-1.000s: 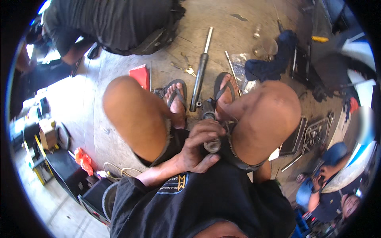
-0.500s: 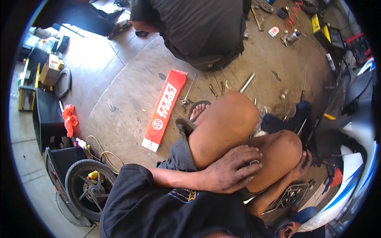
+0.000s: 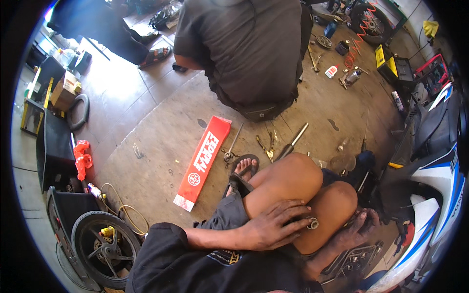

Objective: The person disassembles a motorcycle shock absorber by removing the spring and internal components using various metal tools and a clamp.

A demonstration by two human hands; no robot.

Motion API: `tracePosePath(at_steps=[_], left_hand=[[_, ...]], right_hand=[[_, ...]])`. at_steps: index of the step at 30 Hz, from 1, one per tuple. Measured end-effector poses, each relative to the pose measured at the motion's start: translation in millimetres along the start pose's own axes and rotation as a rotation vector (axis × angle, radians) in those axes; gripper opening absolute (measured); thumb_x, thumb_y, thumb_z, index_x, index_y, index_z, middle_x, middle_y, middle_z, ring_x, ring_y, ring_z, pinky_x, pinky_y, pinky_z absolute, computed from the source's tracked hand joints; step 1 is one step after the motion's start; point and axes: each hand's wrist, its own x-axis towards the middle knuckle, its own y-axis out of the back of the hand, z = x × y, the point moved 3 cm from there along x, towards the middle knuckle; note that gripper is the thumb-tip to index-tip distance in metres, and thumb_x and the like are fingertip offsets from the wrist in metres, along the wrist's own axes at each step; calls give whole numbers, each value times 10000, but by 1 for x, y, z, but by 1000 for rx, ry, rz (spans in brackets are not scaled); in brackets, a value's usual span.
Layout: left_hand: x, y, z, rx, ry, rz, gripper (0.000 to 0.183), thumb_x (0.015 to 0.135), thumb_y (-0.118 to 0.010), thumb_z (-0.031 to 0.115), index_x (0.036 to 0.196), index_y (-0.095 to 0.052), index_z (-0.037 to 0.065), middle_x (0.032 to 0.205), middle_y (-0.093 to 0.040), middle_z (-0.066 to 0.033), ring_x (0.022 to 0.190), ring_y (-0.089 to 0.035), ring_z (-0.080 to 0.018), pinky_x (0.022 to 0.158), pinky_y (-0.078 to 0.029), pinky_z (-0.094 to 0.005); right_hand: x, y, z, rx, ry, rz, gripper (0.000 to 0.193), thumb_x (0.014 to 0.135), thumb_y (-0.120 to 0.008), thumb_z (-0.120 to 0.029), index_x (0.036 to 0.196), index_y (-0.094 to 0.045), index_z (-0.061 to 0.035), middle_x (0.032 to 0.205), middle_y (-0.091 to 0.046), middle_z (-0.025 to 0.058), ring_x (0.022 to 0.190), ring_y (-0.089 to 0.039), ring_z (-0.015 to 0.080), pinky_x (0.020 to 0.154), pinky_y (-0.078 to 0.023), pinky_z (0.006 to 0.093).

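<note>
Half-hidden metal tube (image 3: 312, 223) under left hand (image 3: 273, 227) (grip unclear).

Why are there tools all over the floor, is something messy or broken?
It does look messy. Pliers, a metal rod and a long red box lie scattered on the floor, not in a toolbox. A loose wheel sits off its bike. The left hand holds a small metal part.
</note>
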Motion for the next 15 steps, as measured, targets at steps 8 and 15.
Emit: tracePosePath(at_steps=[8, 15], left_hand=[[-70, 60, -176, 443, 580, 624, 452, 812, -712, 60, 1201, -492, -8, 1057, -570, -177, 1012, -567, -355, 916, -460, -432], [-187, 14, -324, 409, 756, 445, 667, 788, -796, 231, 1304, -463, -31, 1171, -595, -227, 1106, -572, -405, 985, -457, -451]], right_hand=[[-6, -1, 6, 71, 28, 3, 219, 981, -623, -130, 1152, -553, -11, 1063, -582, 69, 962, -553, 158, 855, -469, 286], [-5, 4, 9, 42, 31, -40, 214, 987, -614, -156, 1133, -567, -6, 1091, -576, 76, 1006, -554, 164, 879, -455, 281]])
